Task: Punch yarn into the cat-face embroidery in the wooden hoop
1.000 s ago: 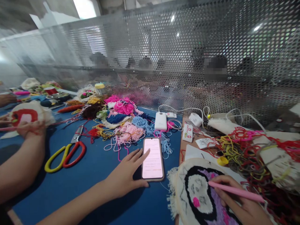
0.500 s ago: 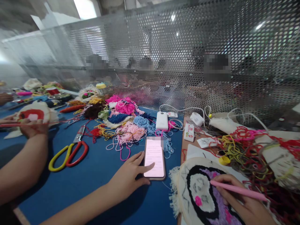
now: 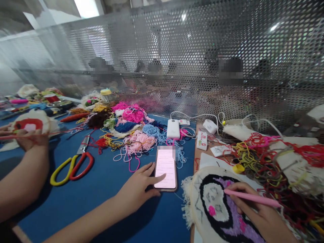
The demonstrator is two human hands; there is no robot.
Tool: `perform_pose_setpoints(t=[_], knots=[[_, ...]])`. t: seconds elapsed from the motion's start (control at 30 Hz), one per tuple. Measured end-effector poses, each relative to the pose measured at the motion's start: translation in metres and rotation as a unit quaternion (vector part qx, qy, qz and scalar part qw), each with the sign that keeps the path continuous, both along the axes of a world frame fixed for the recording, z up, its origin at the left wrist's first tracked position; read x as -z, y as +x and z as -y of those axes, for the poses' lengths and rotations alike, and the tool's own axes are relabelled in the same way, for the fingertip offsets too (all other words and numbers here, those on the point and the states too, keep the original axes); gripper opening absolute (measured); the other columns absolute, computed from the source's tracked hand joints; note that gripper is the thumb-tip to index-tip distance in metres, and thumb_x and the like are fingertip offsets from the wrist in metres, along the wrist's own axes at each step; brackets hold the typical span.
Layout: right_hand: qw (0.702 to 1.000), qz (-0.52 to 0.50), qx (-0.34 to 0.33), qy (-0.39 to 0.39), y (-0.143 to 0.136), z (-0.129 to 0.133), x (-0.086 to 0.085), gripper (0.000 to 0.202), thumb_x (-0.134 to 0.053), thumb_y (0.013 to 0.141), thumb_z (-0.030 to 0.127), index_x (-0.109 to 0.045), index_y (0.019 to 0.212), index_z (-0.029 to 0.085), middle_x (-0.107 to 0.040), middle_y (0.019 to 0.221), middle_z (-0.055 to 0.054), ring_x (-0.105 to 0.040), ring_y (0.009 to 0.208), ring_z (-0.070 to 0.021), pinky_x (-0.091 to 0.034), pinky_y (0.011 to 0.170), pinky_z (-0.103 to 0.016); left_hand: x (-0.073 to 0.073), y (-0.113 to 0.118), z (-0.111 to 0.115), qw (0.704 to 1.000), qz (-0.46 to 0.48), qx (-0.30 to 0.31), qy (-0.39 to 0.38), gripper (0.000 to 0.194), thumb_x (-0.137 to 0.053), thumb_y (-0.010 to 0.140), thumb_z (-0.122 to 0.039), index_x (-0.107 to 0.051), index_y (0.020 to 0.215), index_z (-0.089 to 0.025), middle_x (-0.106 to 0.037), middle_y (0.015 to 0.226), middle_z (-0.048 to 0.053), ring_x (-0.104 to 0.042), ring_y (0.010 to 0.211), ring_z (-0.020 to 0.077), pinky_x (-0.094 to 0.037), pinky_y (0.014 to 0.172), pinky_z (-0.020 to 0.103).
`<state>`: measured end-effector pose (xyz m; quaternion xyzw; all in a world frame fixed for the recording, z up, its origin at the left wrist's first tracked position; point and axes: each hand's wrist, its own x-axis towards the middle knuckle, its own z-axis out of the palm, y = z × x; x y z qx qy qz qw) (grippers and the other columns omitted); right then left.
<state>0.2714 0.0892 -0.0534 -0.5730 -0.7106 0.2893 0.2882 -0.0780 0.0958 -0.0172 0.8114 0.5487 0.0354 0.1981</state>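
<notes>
A phone [image 3: 165, 168] with a lit white screen lies on the blue table. My left hand [image 3: 139, 187] rests beside its left edge, fingers apart, one finger over the screen. At the lower right, my right hand [image 3: 255, 206] is closed around a pink pen-like tool [image 3: 255, 198], its tip at the embroidery hoop [image 3: 197, 206]. The hooped cloth shows a pale face outlined in thick black yarn, with purple and pink yarn around it and a pink cheek. Fringe hangs from the cloth's left side.
Red-and-yellow scissors [image 3: 84, 166] lie left of the phone. Yarn piles [image 3: 140, 141] and a white power bank [image 3: 173, 129] sit behind it. Tangled yarn [image 3: 250, 162] covers the right. Another person's hands [image 3: 31, 138] hold a round piece at left. A perforated metal screen [image 3: 157, 44] stands behind.
The whole view has shifted slightly, so things appear a little further left. My left hand stays at the phone, and my right hand still holds the pink tool at the hoop.
</notes>
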Motion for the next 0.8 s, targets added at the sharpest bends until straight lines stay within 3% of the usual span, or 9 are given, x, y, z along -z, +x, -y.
perform_pose_setpoints(t=[0.3, 0.43, 0.53, 0.57, 0.6, 0.63, 0.7, 0.73, 0.8], knots=[[0.996, -0.072, 0.050, -0.034, -0.008, 0.004, -0.001, 0.023, -0.053, 0.080, 0.047, -0.059, 0.088, 0.026, -0.062, 0.076, 0.001, -0.054, 0.056, -0.0145, -0.046, 0.051, -0.024, -0.001, -0.009, -0.006, 1.000, -0.009, 0.020, -0.021, 0.048, -0.057, 0.082, -0.026, -0.049, 0.128, -0.039, -0.031, 0.148, 0.003, -0.027, 0.135, 0.0305, -0.029, 0.104, 0.053], [0.996, -0.072, 0.046, -0.024, -0.007, 0.004, 0.000, 0.022, -0.053, 0.081, 0.045, -0.059, 0.089, 0.025, -0.062, 0.077, 0.001, -0.054, 0.056, -0.0143, -0.046, 0.052, -0.025, -0.007, -0.008, -0.002, 1.000, 0.014, -0.014, -0.013, 0.056, -0.062, 0.078, -0.025, -0.047, 0.131, -0.034, -0.040, 0.143, 0.008, -0.031, 0.132, 0.0323, -0.029, 0.104, 0.053], [0.997, -0.067, 0.027, -0.029, -0.006, 0.004, 0.000, 0.021, -0.051, 0.083, 0.043, -0.058, 0.090, 0.025, -0.060, 0.073, 0.001, -0.054, 0.056, -0.0150, -0.046, 0.051, -0.025, -0.017, 0.005, 0.011, 0.991, 0.108, -0.075, 0.032, 0.042, -0.056, 0.081, -0.024, -0.057, 0.123, -0.028, -0.057, 0.121, 0.010, -0.050, 0.112, 0.0265, -0.038, 0.096, 0.046], [0.997, -0.066, 0.023, -0.029, -0.006, 0.004, 0.000, 0.021, -0.051, 0.083, 0.043, -0.058, 0.091, 0.025, -0.059, 0.073, 0.001, -0.053, 0.056, -0.0151, -0.046, 0.051, -0.025, -0.019, 0.012, 0.016, 0.983, 0.163, -0.081, -0.001, 0.035, -0.053, 0.083, -0.025, -0.060, 0.117, -0.025, -0.060, 0.109, 0.008, -0.055, 0.098, 0.0215, -0.044, 0.087, 0.040], [0.997, -0.066, 0.023, -0.025, -0.007, 0.004, -0.001, 0.021, -0.051, 0.083, 0.043, -0.057, 0.091, 0.024, -0.059, 0.073, 0.001, -0.053, 0.056, -0.0151, -0.046, 0.052, -0.025, -0.021, 0.019, 0.021, 0.968, 0.221, -0.075, -0.095, 0.037, -0.056, 0.081, -0.029, -0.058, 0.118, -0.025, -0.061, 0.096, 0.005, -0.057, 0.080, 0.0158, -0.048, 0.074, 0.032], [0.997, -0.069, 0.026, -0.019, -0.007, 0.004, -0.002, 0.021, -0.052, 0.082, 0.043, -0.058, 0.090, 0.024, -0.059, 0.074, 0.000, -0.053, 0.056, -0.0149, -0.046, 0.052, -0.025, -0.022, 0.027, 0.026, 0.931, 0.277, -0.079, -0.224, 0.047, -0.061, 0.077, -0.032, -0.054, 0.123, -0.025, -0.061, 0.083, 0.001, -0.054, 0.062, 0.0105, -0.046, 0.059, 0.025], [0.996, -0.082, 0.038, -0.006, -0.010, 0.005, -0.004, 0.021, -0.053, 0.082, 0.043, -0.058, 0.089, 0.024, -0.060, 0.077, 0.000, -0.051, 0.055, -0.0142, -0.046, 0.051, -0.025, -0.019, 0.044, 0.033, 0.804, 0.347, -0.075, -0.476, 0.069, -0.067, 0.070, -0.029, -0.039, 0.133, -0.024, -0.059, 0.070, -0.005, -0.042, 0.040, 0.0046, -0.032, 0.038, 0.018], [0.995, -0.088, 0.040, -0.003, -0.011, 0.005, -0.004, 0.022, -0.053, 0.081, 0.043, -0.058, 0.088, 0.023, -0.060, 0.078, -0.001, -0.051, 0.055, -0.0142, -0.046, 0.051, -0.025, -0.015, 0.052, 0.035, 0.749, 0.366, -0.080, -0.547, 0.074, -0.066, 0.069, -0.026, -0.033, 0.135, -0.021, -0.061, 0.069, -0.004, -0.043, 0.037, 0.0049, -0.028, 0.035, 0.017], [0.996, -0.088, 0.032, -0.008, -0.012, 0.004, -0.005, 0.023, -0.052, 0.083, 0.044, -0.059, 0.089, 0.023, -0.059, 0.078, -0.001, -0.052, 0.056, -0.0145, -0.046, 0.050, -0.025, -0.008, 0.067, 0.037, 0.691, 0.416, -0.118, -0.579, 0.076, -0.067, 0.065, -0.020, -0.030, 0.131, -0.018, -0.064, 0.071, -0.003, -0.048, 0.035, 0.0064, -0.029, 0.033, 0.017]])
